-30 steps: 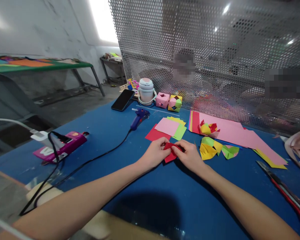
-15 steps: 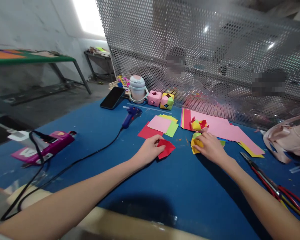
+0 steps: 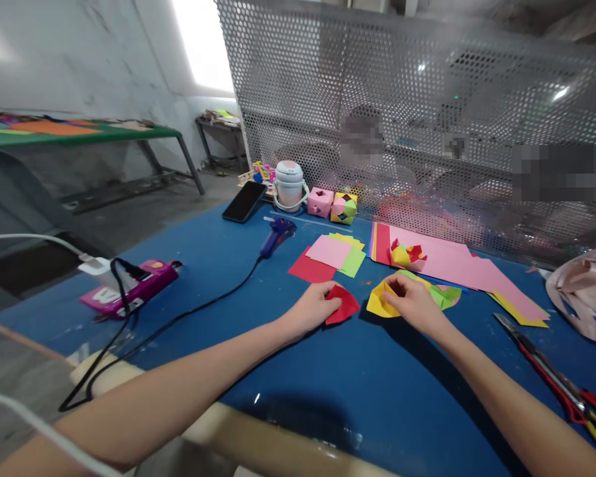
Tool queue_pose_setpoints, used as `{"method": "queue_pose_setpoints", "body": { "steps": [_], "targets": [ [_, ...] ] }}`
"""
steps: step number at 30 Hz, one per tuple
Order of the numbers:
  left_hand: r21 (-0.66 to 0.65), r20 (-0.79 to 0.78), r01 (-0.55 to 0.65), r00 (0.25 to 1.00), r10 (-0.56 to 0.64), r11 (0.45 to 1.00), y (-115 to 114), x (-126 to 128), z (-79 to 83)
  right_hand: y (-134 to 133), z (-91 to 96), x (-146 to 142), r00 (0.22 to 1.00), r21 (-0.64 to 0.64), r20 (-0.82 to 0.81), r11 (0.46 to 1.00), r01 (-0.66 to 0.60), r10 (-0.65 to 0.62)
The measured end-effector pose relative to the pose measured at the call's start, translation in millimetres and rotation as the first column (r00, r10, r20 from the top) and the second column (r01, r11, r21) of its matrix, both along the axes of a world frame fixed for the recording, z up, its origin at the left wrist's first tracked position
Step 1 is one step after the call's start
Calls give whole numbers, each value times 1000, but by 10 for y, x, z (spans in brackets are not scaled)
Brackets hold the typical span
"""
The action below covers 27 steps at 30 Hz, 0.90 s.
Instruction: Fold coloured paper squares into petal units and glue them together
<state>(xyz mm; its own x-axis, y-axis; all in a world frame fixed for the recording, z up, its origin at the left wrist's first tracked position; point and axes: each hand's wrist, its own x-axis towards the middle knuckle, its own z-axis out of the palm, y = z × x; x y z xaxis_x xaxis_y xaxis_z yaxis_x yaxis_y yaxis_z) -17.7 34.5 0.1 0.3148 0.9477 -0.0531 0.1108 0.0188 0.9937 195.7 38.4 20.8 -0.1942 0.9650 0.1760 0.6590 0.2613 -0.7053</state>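
My left hand (image 3: 312,309) pinches a folded red paper piece (image 3: 342,305) that rests on the blue table (image 3: 298,397). Just to its right, my right hand (image 3: 413,299) grips a folded yellow paper piece (image 3: 380,303), with a green folded piece (image 3: 446,296) behind the hand. The two pieces lie close together, a small gap between them.
Loose coloured sheets (image 3: 334,254) and a pink sheet stack (image 3: 451,262) lie behind my hands, with a red-yellow folded piece (image 3: 406,254). A blue glue gun (image 3: 277,233), phone (image 3: 244,201), two paper cubes (image 3: 334,205), a cup (image 3: 289,186), a power strip (image 3: 129,287), scissors (image 3: 561,381), a perforated screen (image 3: 427,126).
My right hand let go of the red piece, reached right to the yellow folded piece and has drawn it left toward the red one. My left hand kept hold of the red piece.
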Motion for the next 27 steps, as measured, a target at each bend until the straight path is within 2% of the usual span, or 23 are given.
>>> {"method": "queue_pose_setpoints", "body": {
  "steps": [3, 6, 11, 14, 16, 19, 23, 25, 27],
  "targets": [
    [-31, 43, -6, 999, 7, 1000, -8, 0, 23, -25, 6, -169, 995, -59, -91, 997, -43, 38],
    [-85, 134, -2, 991, 13, 996, -14, -7, 42, -19, -55, -308, 990, -48, -118, 996, -79, 73],
    [-184, 308, 105, 951, -44, 977, -33, 10, 13, -35, -203, -525, 952, -36, -300, 996, -79, 65],
    [-245, 279, 65, 960, 6, 967, -35, 21, -16, -71, -242, -565, 895, -89, -445, 993, -74, 27],
    [-236, 237, 17, 971, 41, 972, -30, 20, -21, -96, -223, -532, 871, -99, -491, 993, -67, 10],
    [-156, 161, -29, 985, 55, 987, -23, 13, -8, -141, -144, -465, 914, -1, -406, 1000, -28, 25],
    [63, -32, -76, 996, 78, 995, -27, 3, 26, -196, -105, -472, 990, 189, -89, 978, -88, 106],
    [177, -98, -61, 992, 80, 982, -30, -2, 39, -205, -147, -497, 997, 227, 0, 971, -70, 72],
    [245, -132, -36, 989, 70, 969, -31, -7, 40, -203, -200, -507, 999, 209, 25, 977, -44, 39]
  ]
}}
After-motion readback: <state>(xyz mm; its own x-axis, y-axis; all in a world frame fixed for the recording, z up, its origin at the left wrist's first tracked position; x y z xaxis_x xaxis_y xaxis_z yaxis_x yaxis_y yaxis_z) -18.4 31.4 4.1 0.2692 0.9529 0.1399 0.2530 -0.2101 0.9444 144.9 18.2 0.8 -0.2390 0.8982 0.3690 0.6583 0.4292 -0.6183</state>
